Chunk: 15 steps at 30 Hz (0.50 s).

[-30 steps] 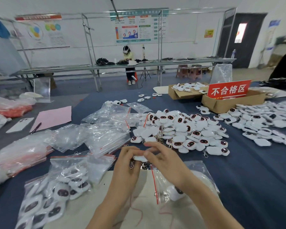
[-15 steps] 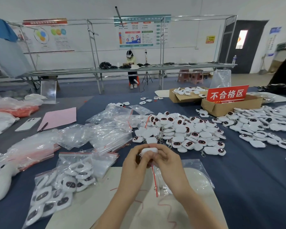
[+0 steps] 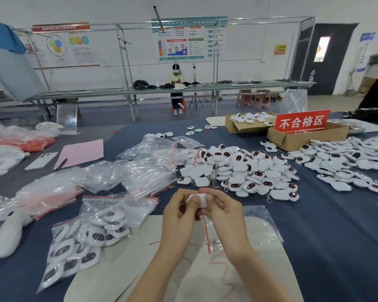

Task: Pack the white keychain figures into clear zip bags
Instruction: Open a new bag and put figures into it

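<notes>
Left hand [image 3: 179, 212] and right hand [image 3: 223, 212] together pinching white keychain figure [image 3: 200, 199] above clear zip bag [image 3: 260, 223].

1. A mat [image 3: 122, 277] lies on the table [image 3: 336, 247] at its near edge.
2. Over the mat, the left hand [image 3: 179, 214] and right hand [image 3: 223, 212] pinch one figure [image 3: 200, 199] between them, with a bag [image 3: 214, 240] below the right hand.
3. Filled bags [image 3: 85, 243] lie left of the mat, and empty bags [image 3: 148, 168] lie behind those.
4. A heap [image 3: 242, 171] of figures lies behind the hands, with a second heap [image 3: 347, 166] to its right.
5. Two boxes [image 3: 303, 138] stand behind the heaps, and a sign [image 3: 301, 122] stands in the right one.
6. A phone [image 3: 41, 160], pen [image 3: 60, 164] and paper [image 3: 81, 152] lie far left.
</notes>
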Motion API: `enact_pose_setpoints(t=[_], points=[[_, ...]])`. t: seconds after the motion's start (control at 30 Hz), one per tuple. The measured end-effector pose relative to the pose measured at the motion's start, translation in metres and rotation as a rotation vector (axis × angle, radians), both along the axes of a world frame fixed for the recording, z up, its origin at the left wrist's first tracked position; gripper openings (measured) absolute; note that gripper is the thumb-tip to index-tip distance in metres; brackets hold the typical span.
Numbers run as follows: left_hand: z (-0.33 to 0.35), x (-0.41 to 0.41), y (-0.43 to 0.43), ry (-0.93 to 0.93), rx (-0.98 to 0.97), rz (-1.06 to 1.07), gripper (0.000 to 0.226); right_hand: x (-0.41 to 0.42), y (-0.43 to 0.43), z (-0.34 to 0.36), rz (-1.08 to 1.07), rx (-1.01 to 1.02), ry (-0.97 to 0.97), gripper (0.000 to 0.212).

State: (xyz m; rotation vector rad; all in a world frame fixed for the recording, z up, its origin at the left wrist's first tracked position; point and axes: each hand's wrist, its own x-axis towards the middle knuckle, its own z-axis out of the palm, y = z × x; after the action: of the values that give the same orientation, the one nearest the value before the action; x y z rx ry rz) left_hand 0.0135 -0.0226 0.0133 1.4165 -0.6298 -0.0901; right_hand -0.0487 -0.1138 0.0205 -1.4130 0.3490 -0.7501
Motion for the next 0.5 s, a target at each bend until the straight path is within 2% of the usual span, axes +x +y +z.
enact_pose_setpoints(t=[0.17, 0.33, 0.4, 0.5], points=[[0.001, 0.003, -0.001, 0.141, -0.027, -0.041, 0.028, 0.001, -0.005, 0.002, 0.058, 0.021, -0.007, 0.024], [0.007, 0.004, -0.001, 0.35, -0.149, -0.068, 0.024, 0.003, -0.007, 0.001, 0.129, -0.215, 0.12, 0.032], [0.008, 0.004, -0.001, 0.316, -0.11, -0.078, 0.023, 0.005, -0.009, 0.002, 0.118, -0.254, 0.154, 0.037], [0.008, 0.004, 0.003, 0.082, 0.049, -0.113, 0.018, 0.004, -0.014, 0.002, 0.064, -0.264, 0.147, 0.035]])
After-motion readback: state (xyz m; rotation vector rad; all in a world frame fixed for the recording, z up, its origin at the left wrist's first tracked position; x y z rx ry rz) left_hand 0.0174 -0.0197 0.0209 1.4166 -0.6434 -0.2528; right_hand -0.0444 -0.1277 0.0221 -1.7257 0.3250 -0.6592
